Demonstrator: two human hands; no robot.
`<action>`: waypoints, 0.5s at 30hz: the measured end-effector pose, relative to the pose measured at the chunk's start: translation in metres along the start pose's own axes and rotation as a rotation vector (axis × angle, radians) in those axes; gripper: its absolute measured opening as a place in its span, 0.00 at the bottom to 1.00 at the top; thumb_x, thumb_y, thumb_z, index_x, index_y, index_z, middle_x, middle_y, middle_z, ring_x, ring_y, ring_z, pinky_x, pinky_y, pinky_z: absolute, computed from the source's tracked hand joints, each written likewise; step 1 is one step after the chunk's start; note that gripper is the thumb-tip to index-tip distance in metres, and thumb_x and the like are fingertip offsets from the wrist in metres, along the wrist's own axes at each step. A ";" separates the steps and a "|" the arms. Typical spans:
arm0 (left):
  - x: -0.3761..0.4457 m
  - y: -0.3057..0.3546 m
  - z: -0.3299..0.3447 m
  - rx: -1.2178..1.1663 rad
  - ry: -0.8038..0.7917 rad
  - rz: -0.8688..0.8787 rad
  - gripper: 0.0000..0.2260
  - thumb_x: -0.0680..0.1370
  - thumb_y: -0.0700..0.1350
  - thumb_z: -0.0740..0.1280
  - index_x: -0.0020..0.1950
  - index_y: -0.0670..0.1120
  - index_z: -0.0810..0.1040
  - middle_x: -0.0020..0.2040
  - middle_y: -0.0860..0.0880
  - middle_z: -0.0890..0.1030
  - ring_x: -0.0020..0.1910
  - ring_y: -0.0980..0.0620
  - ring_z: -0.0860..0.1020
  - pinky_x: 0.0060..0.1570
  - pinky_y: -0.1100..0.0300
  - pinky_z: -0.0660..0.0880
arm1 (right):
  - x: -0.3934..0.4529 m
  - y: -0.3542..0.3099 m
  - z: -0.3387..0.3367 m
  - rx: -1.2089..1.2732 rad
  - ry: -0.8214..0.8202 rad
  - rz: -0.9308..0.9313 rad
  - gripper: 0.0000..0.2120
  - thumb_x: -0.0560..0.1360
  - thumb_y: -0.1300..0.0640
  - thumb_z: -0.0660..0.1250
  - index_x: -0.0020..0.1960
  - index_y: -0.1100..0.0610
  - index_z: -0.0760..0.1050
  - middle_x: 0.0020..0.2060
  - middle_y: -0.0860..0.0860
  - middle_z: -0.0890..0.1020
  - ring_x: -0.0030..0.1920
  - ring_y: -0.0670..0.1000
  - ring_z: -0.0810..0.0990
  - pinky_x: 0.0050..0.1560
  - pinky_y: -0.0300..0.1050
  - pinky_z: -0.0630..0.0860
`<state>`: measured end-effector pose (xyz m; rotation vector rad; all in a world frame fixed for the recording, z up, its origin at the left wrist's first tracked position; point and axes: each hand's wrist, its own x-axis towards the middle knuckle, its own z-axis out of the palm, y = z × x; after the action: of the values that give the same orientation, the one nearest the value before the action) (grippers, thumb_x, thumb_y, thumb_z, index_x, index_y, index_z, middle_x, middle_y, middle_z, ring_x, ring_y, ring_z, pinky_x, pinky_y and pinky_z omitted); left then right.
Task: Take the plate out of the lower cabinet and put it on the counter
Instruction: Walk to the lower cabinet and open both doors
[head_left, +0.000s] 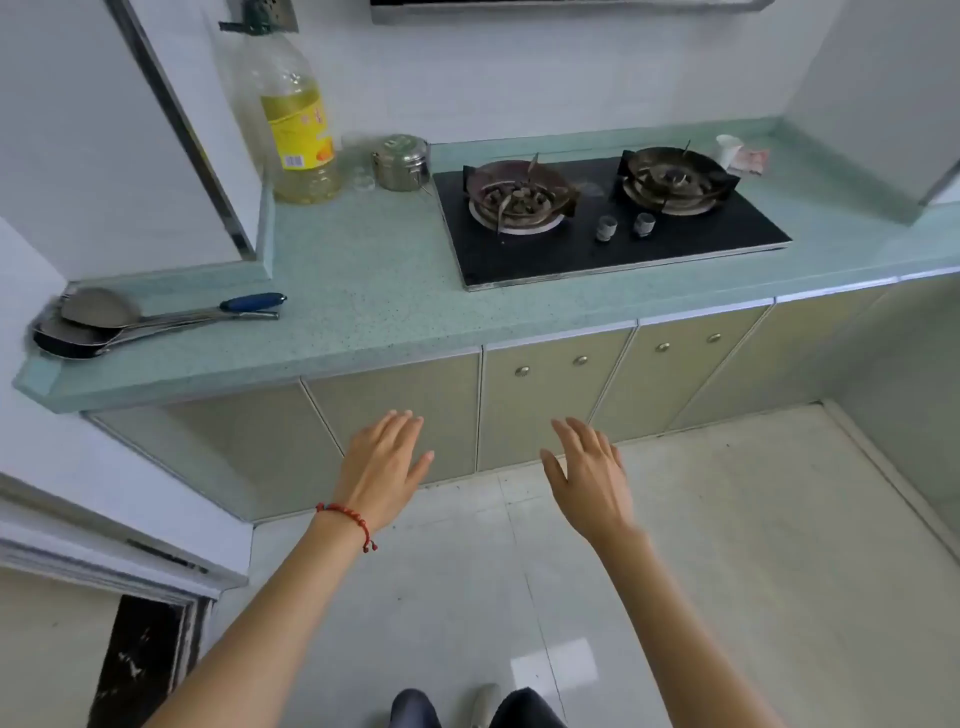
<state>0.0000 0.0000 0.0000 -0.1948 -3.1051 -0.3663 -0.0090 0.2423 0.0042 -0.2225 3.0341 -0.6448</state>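
The counter (363, 291) lies bare between its front edge and the hob (608, 228). Below, the lower cabinet (550, 400) doors are shut; the plate cannot be seen. An oil bottle (298, 130), partly filled, stands beside a lidded steel tin (401, 162). Left hand (384, 467) and right hand (592, 473) hover, fingers spread, empty.

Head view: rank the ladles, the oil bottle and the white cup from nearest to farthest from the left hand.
From the left hand:
1. Ladles, on the counter's left end, up and left of the hand.
2. Oil bottle, by the back wall, left of the stove.
3. White cup, far back right corner, beyond the stove.
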 end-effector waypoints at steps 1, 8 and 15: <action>0.005 0.008 0.004 -0.008 -0.023 0.022 0.27 0.74 0.56 0.48 0.62 0.38 0.72 0.62 0.38 0.76 0.64 0.40 0.72 0.59 0.44 0.72 | -0.002 0.008 -0.004 0.003 0.015 0.032 0.20 0.78 0.52 0.57 0.68 0.57 0.64 0.67 0.56 0.69 0.67 0.57 0.66 0.66 0.51 0.61; 0.040 0.073 0.020 0.032 -0.021 0.206 0.24 0.74 0.54 0.51 0.57 0.39 0.75 0.56 0.39 0.81 0.57 0.40 0.78 0.50 0.45 0.77 | -0.026 0.068 -0.023 -0.014 0.088 0.175 0.20 0.79 0.52 0.56 0.68 0.57 0.63 0.68 0.56 0.68 0.68 0.56 0.65 0.67 0.49 0.60; 0.069 0.135 0.037 -0.016 -0.053 0.393 0.21 0.76 0.51 0.57 0.62 0.39 0.72 0.62 0.40 0.77 0.64 0.42 0.72 0.58 0.45 0.72 | -0.056 0.110 -0.035 -0.006 0.150 0.364 0.20 0.79 0.51 0.56 0.68 0.57 0.63 0.68 0.56 0.69 0.67 0.56 0.67 0.66 0.49 0.62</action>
<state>-0.0510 0.1472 -0.0037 -0.8093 -3.0110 -0.3763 0.0296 0.3643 -0.0088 0.3870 3.0912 -0.6451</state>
